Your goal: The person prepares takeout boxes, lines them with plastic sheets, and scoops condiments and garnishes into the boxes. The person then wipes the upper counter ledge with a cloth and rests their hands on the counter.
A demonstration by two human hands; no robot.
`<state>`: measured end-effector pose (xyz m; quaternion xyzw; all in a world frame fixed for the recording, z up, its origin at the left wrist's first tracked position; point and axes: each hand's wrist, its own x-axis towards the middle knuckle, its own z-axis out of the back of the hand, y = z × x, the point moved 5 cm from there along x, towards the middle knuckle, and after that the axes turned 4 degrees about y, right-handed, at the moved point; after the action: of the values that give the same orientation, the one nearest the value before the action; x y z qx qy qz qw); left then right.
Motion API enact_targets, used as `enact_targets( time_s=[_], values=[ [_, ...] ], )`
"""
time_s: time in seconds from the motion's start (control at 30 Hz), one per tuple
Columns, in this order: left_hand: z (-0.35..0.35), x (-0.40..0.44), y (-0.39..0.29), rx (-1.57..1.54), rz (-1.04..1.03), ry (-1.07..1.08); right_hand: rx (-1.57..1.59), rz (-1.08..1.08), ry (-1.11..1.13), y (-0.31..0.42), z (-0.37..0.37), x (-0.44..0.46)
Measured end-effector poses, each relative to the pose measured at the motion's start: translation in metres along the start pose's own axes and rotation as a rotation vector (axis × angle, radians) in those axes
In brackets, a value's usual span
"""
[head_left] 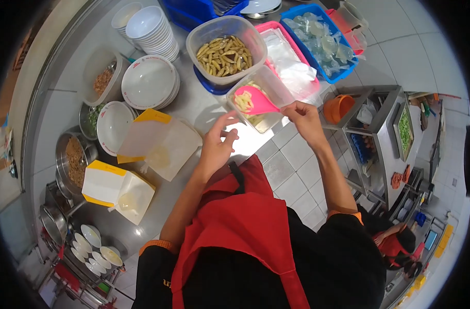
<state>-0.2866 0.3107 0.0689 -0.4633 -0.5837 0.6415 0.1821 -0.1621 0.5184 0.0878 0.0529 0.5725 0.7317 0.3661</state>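
Note:
My right hand (305,119) is closed round the handle of a pink spoon (266,104). Its bowl carries pale yellowish pieces (243,101) and is over a clear plastic container (279,86) with more such pieces inside. My left hand (219,140), fingers apart and slightly bent, is beside the container's near left side and holds nothing. Behind the container, a larger translucent tub (199,38) holds many small green-brown pickled pieces (224,55). To the left of my left hand lie two opened paper boxes with yellow edges, one box (175,149) nearer the hand and another box (106,184) farther off.
White bowls (150,82) and stacked cups (151,31) stand at the back left. Pots of brown minced food (74,159) line the left edge. A pink tray (313,64) with plastic bags and a blue basket (331,77) of filled bags sit back right. Another person (395,242) is at lower right.

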Motion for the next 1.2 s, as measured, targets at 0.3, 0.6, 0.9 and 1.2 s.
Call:
enact_targets(
  time_s=[0.3, 0.6, 0.9, 1.2],
  values=[
    [0.074, -0.133, 0.057, 0.07, 0.288, 0.108, -0.037, -0.002, 0.053, 0.057, -0.011, -0.033],
    [0.107, -0.194, 0.111, 0.028, 0.411, -0.389, -0.241, 0.423, 0.405, 0.048, -0.198, -0.048],
    [0.101, -0.222, 0.119, -0.161, 0.298, -0.705, -0.235, 0.265, 0.427, 0.023, -0.223, -0.047],
    [0.096, -0.181, 0.088, -0.309, 0.103, -0.54, -0.1, 0.189, 0.029, 0.1, -0.048, -0.039]
  ],
)
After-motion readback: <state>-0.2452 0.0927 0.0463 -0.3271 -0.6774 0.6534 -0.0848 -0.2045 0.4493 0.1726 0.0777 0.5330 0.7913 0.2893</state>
